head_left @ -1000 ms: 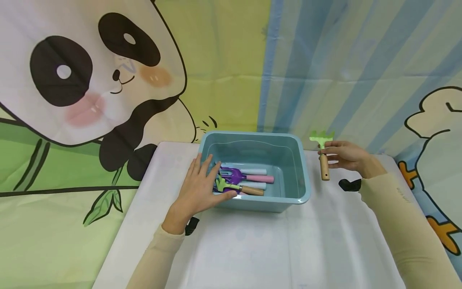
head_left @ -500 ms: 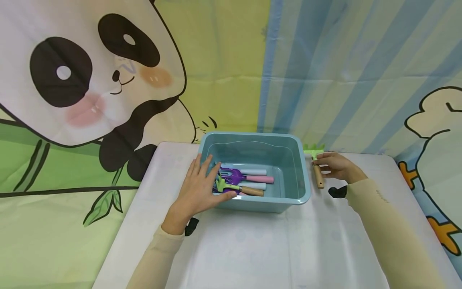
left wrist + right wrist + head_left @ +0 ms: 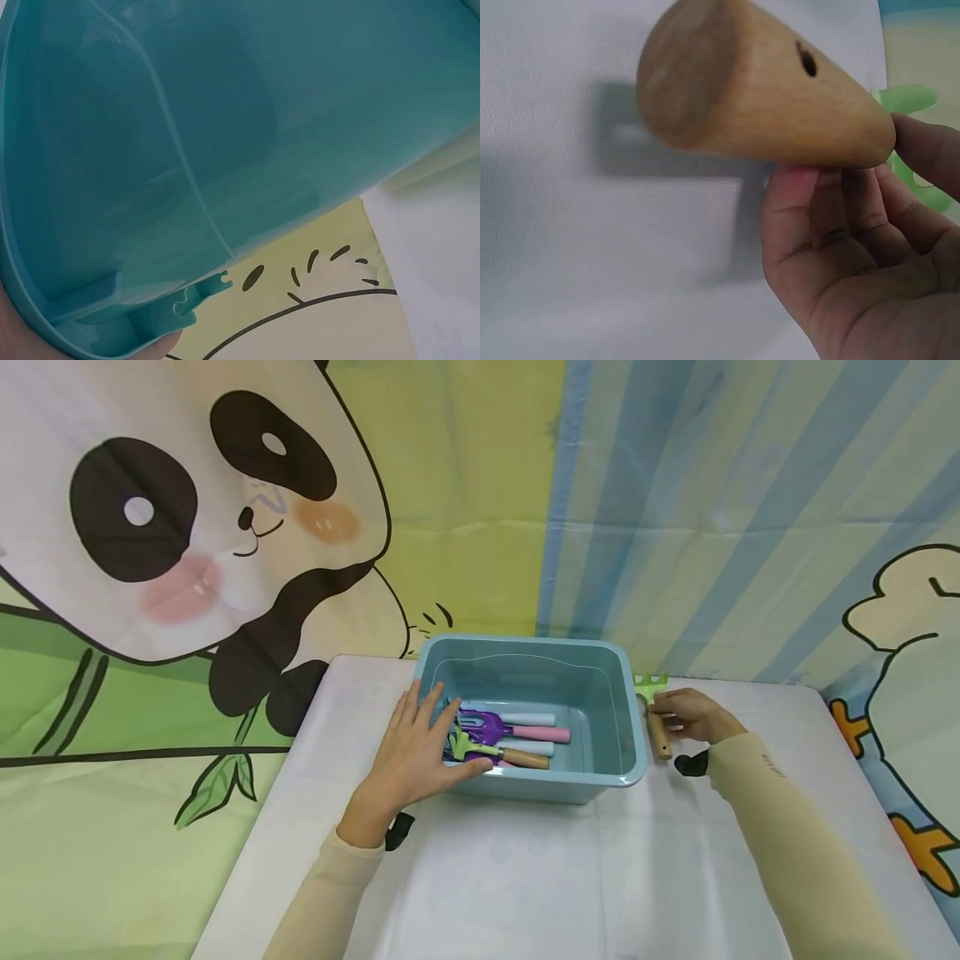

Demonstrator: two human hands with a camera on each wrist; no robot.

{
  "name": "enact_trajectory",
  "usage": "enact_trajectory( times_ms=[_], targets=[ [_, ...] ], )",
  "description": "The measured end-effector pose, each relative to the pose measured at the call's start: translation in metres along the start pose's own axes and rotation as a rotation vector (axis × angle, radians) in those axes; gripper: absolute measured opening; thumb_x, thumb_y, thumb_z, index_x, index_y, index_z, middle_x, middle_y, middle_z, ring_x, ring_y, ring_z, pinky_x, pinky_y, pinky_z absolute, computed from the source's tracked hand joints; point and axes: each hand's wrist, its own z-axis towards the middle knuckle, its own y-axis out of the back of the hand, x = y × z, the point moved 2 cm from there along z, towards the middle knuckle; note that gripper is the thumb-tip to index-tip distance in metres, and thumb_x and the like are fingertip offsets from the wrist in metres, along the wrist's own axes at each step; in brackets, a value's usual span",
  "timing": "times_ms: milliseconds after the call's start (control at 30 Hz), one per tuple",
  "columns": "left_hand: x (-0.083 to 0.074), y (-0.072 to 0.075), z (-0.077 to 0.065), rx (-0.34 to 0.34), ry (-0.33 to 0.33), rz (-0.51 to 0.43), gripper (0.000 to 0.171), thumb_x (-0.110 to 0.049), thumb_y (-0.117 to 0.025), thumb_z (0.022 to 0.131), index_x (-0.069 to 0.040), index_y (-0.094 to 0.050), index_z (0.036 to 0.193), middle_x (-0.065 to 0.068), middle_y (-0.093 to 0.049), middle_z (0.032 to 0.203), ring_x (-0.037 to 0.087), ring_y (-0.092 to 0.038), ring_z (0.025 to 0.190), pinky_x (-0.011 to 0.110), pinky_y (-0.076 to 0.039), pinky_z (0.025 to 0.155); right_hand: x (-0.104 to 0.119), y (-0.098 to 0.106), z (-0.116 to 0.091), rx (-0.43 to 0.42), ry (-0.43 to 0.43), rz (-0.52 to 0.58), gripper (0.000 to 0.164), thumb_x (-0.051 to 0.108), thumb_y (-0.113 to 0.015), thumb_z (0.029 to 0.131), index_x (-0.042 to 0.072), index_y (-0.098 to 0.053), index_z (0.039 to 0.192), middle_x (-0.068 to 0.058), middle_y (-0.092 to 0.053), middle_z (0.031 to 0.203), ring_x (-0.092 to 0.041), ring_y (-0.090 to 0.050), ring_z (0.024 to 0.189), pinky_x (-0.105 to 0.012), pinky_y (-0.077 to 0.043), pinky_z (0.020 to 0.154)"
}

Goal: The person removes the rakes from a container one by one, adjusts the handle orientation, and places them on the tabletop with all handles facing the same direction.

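My right hand [image 3: 697, 714] pinches a small hand rake [image 3: 660, 737] with light green tines and a wooden handle, just right of the light blue plastic bin [image 3: 540, 789]. In the right wrist view the thumb and fingers [image 3: 799, 214] hold the rake near the head end of its wooden handle [image 3: 802, 105]. My left hand [image 3: 408, 752] rests on the bin's left and near rim with fingers spread. The left wrist view is mostly filled by the bin's wall [image 3: 225, 112], with little of the hand showing.
Inside the bin lie a purple fork [image 3: 487, 727] with a pink handle, another green rake with a wooden handle [image 3: 525, 758], and tools with pale blue handles [image 3: 528, 718]. A white-covered table [image 3: 510, 877] meets a printed cloth backdrop [image 3: 465, 527].
My right hand has brought the rake left and down, from above the table to beside the bin's right wall. The left hand and the bin have stayed put.
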Motion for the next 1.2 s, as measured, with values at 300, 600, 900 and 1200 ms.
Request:
enact_trajectory(
  times_ms=[300, 600, 900, 1200],
  targets=[
    [0.000, 0.000, 0.000, -0.004, 0.003, 0.001, 0.107, -0.089, -0.042, 0.079, -0.007, -0.047, 0.149, 0.019, -0.026, 0.160, 0.042, -0.004, 0.150, 0.053, -0.001, 0.120, 0.002, -0.003, 0.002, -0.026, 0.002, -0.053, 0.019, 0.014, -0.053, 0.104, -0.003, -0.050, 0.112, -0.006, -0.055, 0.097, -0.019, -0.054, 0.084, -0.031, -0.051, 0.071],
    [0.000, -0.001, 0.000, -0.002, 0.008, 0.003, 0.108, -0.089, -0.041, 0.079, -0.008, -0.047, 0.150, 0.019, -0.025, 0.161, 0.041, -0.003, 0.150, 0.053, -0.001, 0.120, 0.008, -0.005, 0.003, -0.069, -0.019, -0.168, 0.019, 0.014, -0.053, 0.103, -0.004, -0.052, 0.109, -0.010, -0.053, 0.100, -0.023, -0.055, 0.088, -0.039, -0.055, 0.079],
    [0.000, 0.000, 0.000, 0.009, 0.007, 0.009, 0.108, -0.090, -0.040, 0.079, -0.008, -0.046, 0.150, 0.019, -0.025, 0.161, 0.042, -0.003, 0.150, 0.053, -0.001, 0.120, 0.015, -0.007, -0.007, -0.088, -0.006, -0.178, 0.028, 0.010, -0.050, 0.103, -0.013, -0.052, 0.119, -0.012, -0.063, 0.096, -0.029, -0.062, 0.095, -0.047, -0.053, 0.092],
    [0.001, -0.001, 0.000, 0.007, 0.006, 0.008, 0.109, -0.091, -0.039, 0.079, -0.008, -0.047, 0.150, 0.019, -0.025, 0.161, 0.042, -0.003, 0.150, 0.053, -0.001, 0.120, 0.039, -0.007, -0.029, -0.076, 0.093, -0.234, 0.049, 0.014, -0.042, 0.107, -0.015, -0.032, 0.145, -0.034, -0.039, 0.143, -0.047, -0.046, 0.128, -0.052, -0.046, 0.101]
  ],
)
